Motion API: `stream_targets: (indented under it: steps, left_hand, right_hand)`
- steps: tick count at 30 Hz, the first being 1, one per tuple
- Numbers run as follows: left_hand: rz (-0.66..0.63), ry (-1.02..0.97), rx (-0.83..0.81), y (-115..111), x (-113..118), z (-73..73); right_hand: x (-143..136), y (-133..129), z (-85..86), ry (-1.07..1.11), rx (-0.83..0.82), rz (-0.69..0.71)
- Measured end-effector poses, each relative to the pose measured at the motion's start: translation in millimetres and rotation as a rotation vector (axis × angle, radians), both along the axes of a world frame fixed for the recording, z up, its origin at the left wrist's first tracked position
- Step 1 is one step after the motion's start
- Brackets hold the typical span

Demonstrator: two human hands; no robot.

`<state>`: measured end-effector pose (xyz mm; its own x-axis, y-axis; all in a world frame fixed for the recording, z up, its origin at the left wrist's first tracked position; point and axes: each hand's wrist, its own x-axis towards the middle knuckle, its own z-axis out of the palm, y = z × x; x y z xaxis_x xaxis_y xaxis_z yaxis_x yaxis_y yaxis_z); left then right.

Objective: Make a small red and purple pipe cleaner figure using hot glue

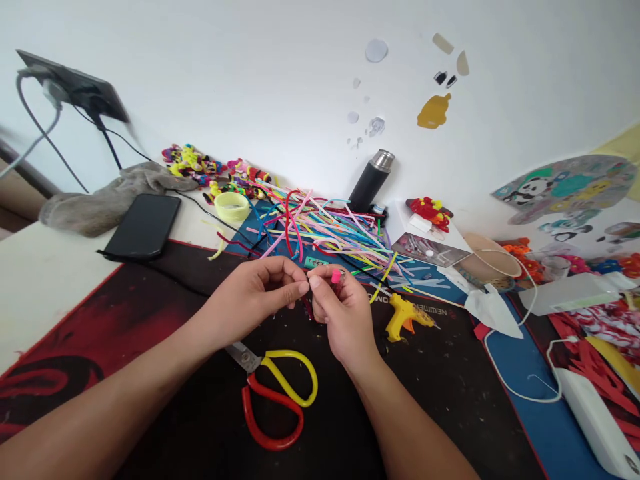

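My left hand [267, 287] and my right hand [343, 310] meet fingertip to fingertip over the dark mat, both closed in a pinch. A small bright pink piece [337, 275] sticks out above my right hand's fingers. Below the fingertips, a bit of dark red fuzzy pipe cleaner [307, 308] shows between the hands; most of it is hidden. Whatever my left fingertips pinch is too small to make out. Scissors [275, 393] with one yellow and one red handle lie below the hands, their blades partly behind my left forearm.
Many coloured pipe cleaners [325, 227] are heaped behind the hands. A yellow glue gun [407, 317] lies to the right. Further back are a black thermos [371, 180], a yellow tape roll [233, 207], and a white box [430, 243]. A black phone [145, 227] rests at left.
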<state>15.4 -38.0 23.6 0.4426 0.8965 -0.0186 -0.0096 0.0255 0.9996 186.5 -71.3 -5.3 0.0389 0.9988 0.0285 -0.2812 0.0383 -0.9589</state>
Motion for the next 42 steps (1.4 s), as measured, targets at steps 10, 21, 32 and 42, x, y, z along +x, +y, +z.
stream_targets:
  steps: [10, 21, 32, 42]
  left_hand:
    - [0.010, 0.010, 0.025, 0.2, 1.8, 0.0]
    - [0.033, 0.011, 0.042, -0.9, 1.3, 0.9]
    - [-0.012, 0.026, 0.022, 2.1, 0.9, -2.5]
    - [0.017, 0.028, 0.007, 1.5, 1.3, 1.6]
  right_hand:
    - [-0.7, -2.5, -1.2, 0.018, 0.004, 0.008]
    - [-1.3, -2.0, -0.2, 0.003, -0.005, 0.005]
    - [-1.0, -1.4, 0.3, 0.026, -0.013, 0.009]
    - [-1.5, -1.2, 0.0, 0.004, -0.011, 0.002]
